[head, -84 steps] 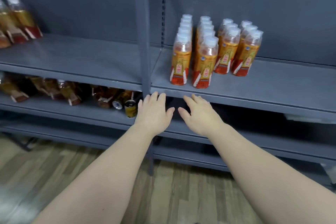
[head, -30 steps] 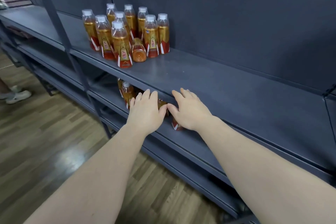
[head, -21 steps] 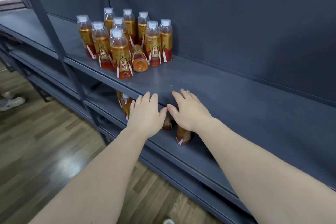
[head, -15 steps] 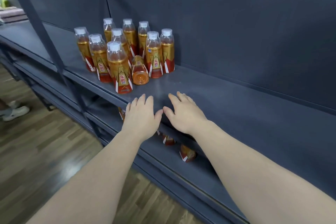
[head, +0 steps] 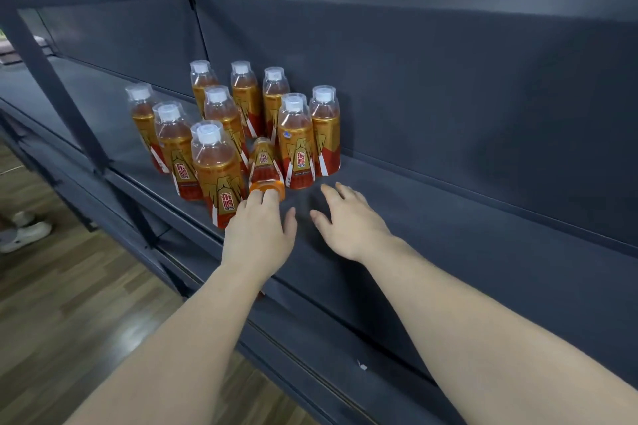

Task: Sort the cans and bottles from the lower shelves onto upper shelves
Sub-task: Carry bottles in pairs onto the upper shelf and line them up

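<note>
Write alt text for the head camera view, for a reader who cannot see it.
A person's left hand touches the base of a bottle lying on its side among nine upright bottles of amber drink on a grey metal shelf. The right hand is open over the shelf beside it.

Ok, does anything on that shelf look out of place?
Yes: one bottle lies on its side among the standing bottles on the shelf, its orange base facing out. The left hand is at that base.
</note>
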